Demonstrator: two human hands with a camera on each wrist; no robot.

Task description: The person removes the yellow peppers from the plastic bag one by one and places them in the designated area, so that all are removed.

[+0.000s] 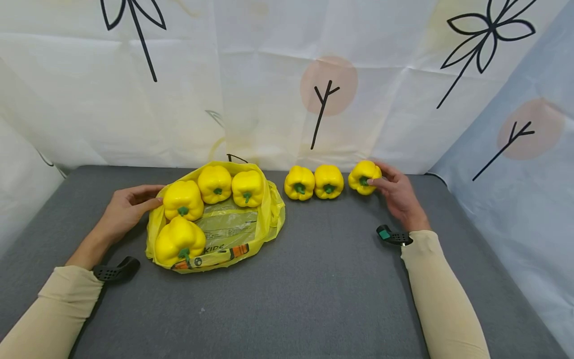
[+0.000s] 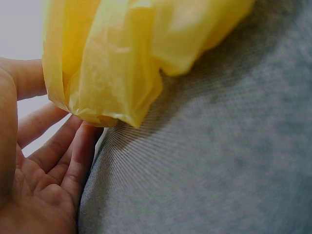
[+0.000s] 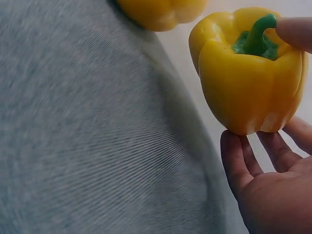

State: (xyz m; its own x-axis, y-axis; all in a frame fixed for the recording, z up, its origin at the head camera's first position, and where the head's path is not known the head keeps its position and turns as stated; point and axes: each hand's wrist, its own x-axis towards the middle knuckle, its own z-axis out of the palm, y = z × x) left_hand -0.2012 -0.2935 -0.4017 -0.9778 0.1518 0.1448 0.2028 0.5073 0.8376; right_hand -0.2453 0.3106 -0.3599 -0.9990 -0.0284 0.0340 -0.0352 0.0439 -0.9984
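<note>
My right hand (image 1: 399,197) holds a yellow bell pepper (image 1: 362,175) at the right end of a row. In the right wrist view the thumb is at the green stem of this pepper (image 3: 248,83) and the fingertips touch its other end. Two more yellow bell peppers, a middle one (image 1: 329,180) and a left one (image 1: 299,179), stand side by side to its left. A yellow plastic bag (image 1: 274,214) lies wide open with several yellow peppers (image 1: 215,183) inside. At the bag's left side, my left hand (image 1: 127,207) grips its edge, thumb and fingers on the plastic (image 2: 112,63).
Grey cloth covers the table (image 1: 305,289). Behind it hangs a white patterned sheet (image 1: 269,99), close to the peppers and bag. Another sheet (image 1: 515,199) borders the right side. Each wrist wears a dark band, the left one (image 1: 117,269) near the bag.
</note>
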